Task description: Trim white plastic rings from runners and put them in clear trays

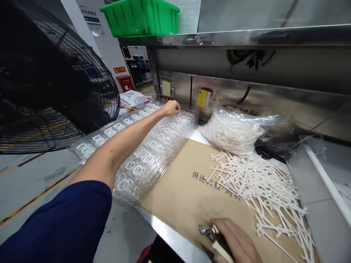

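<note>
My left hand (172,107) is stretched out over the far end of a clear plastic tray (161,170). Its fingers are curled closed, and whatever they may hold is hidden. White plastic rings (138,170) lie in rows in the tray's pockets. Low in the view, my right hand (237,239) is wrapped around a pair of cutting pliers (219,252) with pale handles, their metal jaws pointing left above the cardboard sheet (175,193). To the right of that hand spreads a heap of white plastic sprue sticks (255,182).
A clear bag of white rings (236,128) stands behind the heap. Above runs a metal shelf (246,36) carrying a green bin (142,18). A large black fan (55,76) fills the left side. A metal panel (326,175) borders the right.
</note>
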The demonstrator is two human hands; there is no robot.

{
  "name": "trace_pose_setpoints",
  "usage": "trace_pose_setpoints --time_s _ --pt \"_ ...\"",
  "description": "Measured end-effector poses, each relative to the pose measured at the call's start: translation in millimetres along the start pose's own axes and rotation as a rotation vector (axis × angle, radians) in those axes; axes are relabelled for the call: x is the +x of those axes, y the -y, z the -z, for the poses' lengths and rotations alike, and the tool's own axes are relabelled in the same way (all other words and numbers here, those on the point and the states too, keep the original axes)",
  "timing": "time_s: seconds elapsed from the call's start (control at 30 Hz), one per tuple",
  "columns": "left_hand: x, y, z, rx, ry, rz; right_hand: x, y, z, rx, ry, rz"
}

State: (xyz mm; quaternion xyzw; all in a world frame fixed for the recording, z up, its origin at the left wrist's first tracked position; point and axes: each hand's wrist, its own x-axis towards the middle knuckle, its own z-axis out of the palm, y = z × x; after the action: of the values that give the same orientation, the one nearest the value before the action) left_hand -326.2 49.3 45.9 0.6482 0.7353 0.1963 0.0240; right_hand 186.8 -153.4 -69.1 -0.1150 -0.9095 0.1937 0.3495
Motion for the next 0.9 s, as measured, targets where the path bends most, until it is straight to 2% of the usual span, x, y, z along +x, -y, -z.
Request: trace_pose_setpoints --time_s 0.13,0.23,0.37,0.47,0.6,0.77,0.83,0.9 --pt "-11.9 -13.0 17.8 0.025 -0.091 -0.005 1.6 3.5 3.9 0.008 0.014 0.028" --pt "-28.2 -34.9 38.9 0.034 -0.138 -0.034 4.7 6.4 5.3 0.028 0.038 0.04" --pt "-51.7 -83.3 60.3 0.047 -0.12 -0.135 7.9 10.1 1.4 0.028 0.072 0.039" --pt "-66.9 -134.6 62.7 0.086 -0.056 -0.32 6.7 8.9 -3.6 0.009 0.083 0.017" --pt "-95.8 -219.1 41.8 0.146 0.132 -0.668 4.5 5.0 -7.7 -0.023 0.103 0.006" --pt "-145.2 -322.7 -10.0 0.214 0.378 -0.988 4.5 3.5 -8.0 -0.049 0.122 0.011" --pt "-159.4 -356.8 -28.9 0.209 0.395 -1.051 4.6 3.7 -7.7 -0.062 0.132 0.001" --pt "-166.6 -386.6 -44.8 0.17 0.346 -1.092 5.0 5.1 -7.8 -0.078 0.146 -0.018"
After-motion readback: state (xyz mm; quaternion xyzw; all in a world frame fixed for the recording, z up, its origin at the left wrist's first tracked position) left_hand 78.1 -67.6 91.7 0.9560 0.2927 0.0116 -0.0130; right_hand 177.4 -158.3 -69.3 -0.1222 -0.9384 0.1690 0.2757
